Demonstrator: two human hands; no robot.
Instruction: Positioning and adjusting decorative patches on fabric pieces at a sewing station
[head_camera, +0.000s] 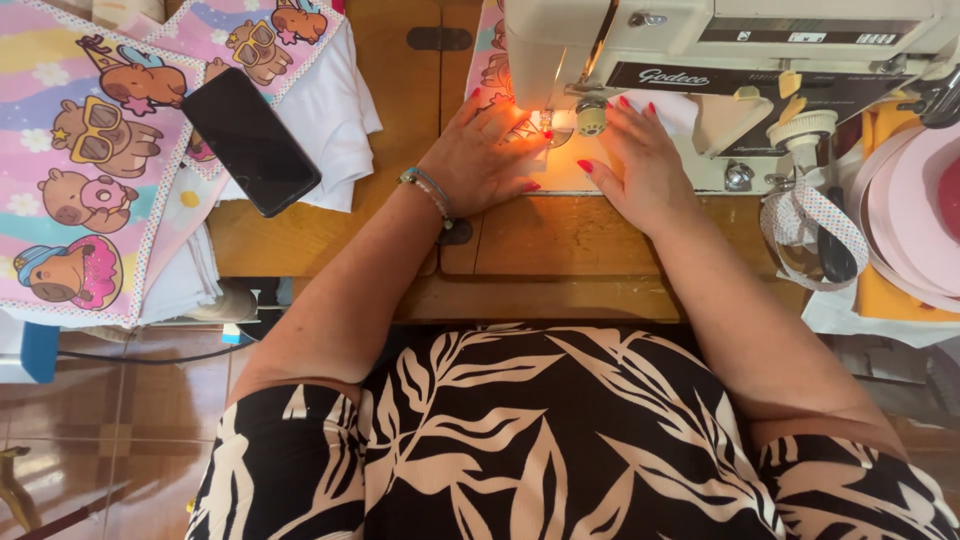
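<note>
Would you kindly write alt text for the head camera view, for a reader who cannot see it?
Seen from above, a person's left hand and right hand lie flat on a small fabric piece under the needle of a cream sewing machine on a wooden table. Cartoon-print fabric and a black phone lie at the left.

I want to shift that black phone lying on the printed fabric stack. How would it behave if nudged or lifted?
The phone looks rigid and flat, so it should lift as one stiff slab. Its glossy face suggests it may be slippery. It lies tilted across the soft fabric stack and white cloth, near their edge, so a push might slide it off toward the wooden table.
</note>
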